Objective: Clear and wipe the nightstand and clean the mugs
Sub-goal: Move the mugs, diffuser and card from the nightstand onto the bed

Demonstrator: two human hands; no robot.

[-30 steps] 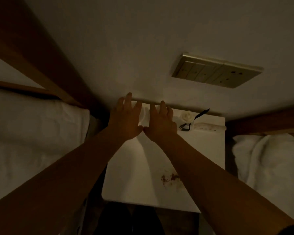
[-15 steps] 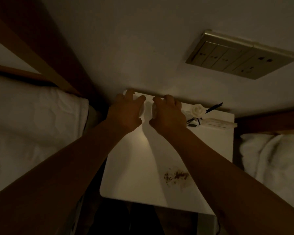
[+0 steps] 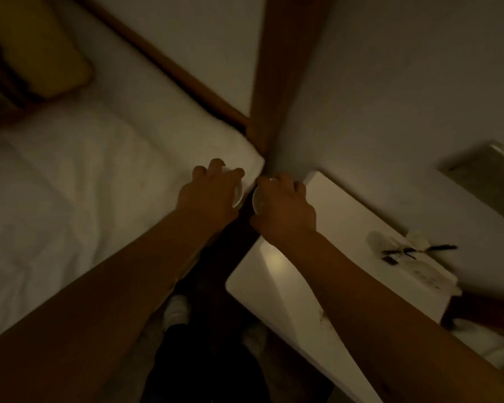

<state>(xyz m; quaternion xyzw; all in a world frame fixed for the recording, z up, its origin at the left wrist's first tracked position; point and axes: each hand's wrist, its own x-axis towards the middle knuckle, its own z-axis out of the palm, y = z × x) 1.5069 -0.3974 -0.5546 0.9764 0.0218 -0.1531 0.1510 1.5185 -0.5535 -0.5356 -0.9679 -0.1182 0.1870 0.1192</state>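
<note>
The room is dim. My left hand (image 3: 213, 193) grips a white mug (image 3: 238, 196) from above, held over the edge of the left bed. My right hand (image 3: 285, 207) grips a second white mug (image 3: 258, 200) over the gap beside the white nightstand (image 3: 346, 216). Only the rims of both mugs show under my fingers. A faint brown stain (image 3: 325, 317) marks the nightstand's near part, partly hidden by my right forearm.
A white rose with a black stem and a small clear item (image 3: 413, 245) lie at the nightstand's far end beside a white power strip (image 3: 428, 274). White beds flank the nightstand. A yellow pillow (image 3: 41, 53) lies top left. A switch panel (image 3: 489, 175) is on the wall.
Both hands closed on the mugs at the back of the nightstand and carried them left, off the top toward the left bed. My view swung left with them.
</note>
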